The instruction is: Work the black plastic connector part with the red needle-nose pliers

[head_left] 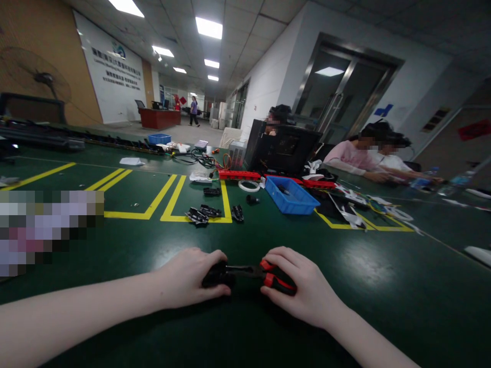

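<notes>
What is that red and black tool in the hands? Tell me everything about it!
The red and black tool looks like pliers. Its handles are red with black grips, and a dark slim nose points left. It lies nearly level, close to the green table. The right hand wraps the handles; the nose meets a black part held in the left hand.

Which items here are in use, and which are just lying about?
In use:
- left hand gripping black part
- right hand gripping pliers

Lying about:
- black clips
- blue bin
- white ring
- red bars
</notes>
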{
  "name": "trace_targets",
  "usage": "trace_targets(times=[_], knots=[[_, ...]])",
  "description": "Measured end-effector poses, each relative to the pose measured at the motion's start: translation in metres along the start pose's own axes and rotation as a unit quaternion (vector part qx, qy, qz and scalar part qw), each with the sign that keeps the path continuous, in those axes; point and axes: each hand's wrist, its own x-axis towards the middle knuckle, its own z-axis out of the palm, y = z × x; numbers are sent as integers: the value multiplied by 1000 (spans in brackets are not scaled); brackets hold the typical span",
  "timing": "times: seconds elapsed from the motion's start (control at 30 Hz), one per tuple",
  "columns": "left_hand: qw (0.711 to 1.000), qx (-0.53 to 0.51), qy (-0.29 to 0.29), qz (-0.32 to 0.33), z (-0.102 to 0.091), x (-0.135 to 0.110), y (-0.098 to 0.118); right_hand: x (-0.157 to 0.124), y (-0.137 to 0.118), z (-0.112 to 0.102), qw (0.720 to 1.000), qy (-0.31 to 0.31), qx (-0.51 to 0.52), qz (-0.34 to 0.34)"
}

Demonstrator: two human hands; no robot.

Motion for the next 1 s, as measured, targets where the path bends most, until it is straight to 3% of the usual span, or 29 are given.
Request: trace_targets(times=[0.37, 1.0], knots=[[999, 29, 0, 14, -6, -3, 6, 0, 6, 4, 997, 30, -33, -61], [999, 28, 13, 30, -4, -4, 4, -1, 1, 9, 998, 29, -28, -41]])
